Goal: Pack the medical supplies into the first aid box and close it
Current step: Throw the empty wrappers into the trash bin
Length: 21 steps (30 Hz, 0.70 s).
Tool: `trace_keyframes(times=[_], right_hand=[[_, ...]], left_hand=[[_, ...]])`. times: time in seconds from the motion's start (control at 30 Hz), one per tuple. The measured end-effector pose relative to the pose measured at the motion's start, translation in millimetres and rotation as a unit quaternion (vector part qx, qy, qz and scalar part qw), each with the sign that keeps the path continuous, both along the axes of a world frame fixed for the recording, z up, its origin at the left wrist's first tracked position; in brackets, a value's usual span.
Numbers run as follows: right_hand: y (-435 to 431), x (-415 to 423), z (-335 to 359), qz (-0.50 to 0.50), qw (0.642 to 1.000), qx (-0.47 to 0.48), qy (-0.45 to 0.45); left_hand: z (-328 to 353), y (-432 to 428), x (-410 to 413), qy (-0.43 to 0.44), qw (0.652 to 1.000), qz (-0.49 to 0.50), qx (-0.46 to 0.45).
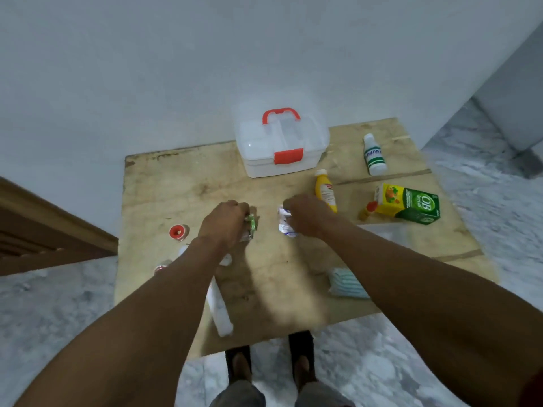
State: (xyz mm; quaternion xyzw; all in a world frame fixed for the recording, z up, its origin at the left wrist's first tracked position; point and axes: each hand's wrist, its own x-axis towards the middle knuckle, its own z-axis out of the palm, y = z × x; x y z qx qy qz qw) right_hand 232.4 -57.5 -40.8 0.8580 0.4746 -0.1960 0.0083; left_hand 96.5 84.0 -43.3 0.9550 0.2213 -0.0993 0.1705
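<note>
Left hand (226,221) grasps a green packet (251,227); right hand (305,217) grasps a white packet (286,224). First aid box (280,145), lid down, stands at 12 o'clock on the desk (176,186).

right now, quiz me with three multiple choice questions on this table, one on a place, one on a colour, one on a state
1. Where is the green carton from the first aid box?
A. on top of it
B. to its right, nearer the person
C. inside it

2. The box's handle is:
A. blue
B. red
C. black

3. The left hand and right hand:
A. each grips a small packet
B. lie flat, empty
C. lift the box

Answers:
1 B, the carton lies on the table.
2 B, it matches the red latch.
3 A, a green packet in the left, a white packet in the right.
</note>
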Motion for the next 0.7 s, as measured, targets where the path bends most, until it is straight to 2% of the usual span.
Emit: trace_keyframes(times=[0.2, 0.3, 0.43, 0.7], right_hand=[[-24.4, 17.2, 42.7, 0.016, 0.995, 0.099, 0.001], [-42.9, 18.7, 68.2, 0.018, 0.990, 0.138, -0.004], [-81.4, 15.4, 100.7, 0.024, 0.985, 0.167, -0.025], [-211.2, -10.3, 142.4, -0.045, 0.984, 0.162, -0.060]], left_hand=[[48.5, -27.7, -9.4, -0.045, 0.995, 0.084, 0.010], [75.9, -51.7, -13.0, -0.064, 0.993, 0.094, 0.010], [109.8, -86.3, -13.5, -0.094, 0.993, 0.076, 0.019], [144.8, -195.3, -11.2, -0.162, 0.985, -0.032, 0.040]])
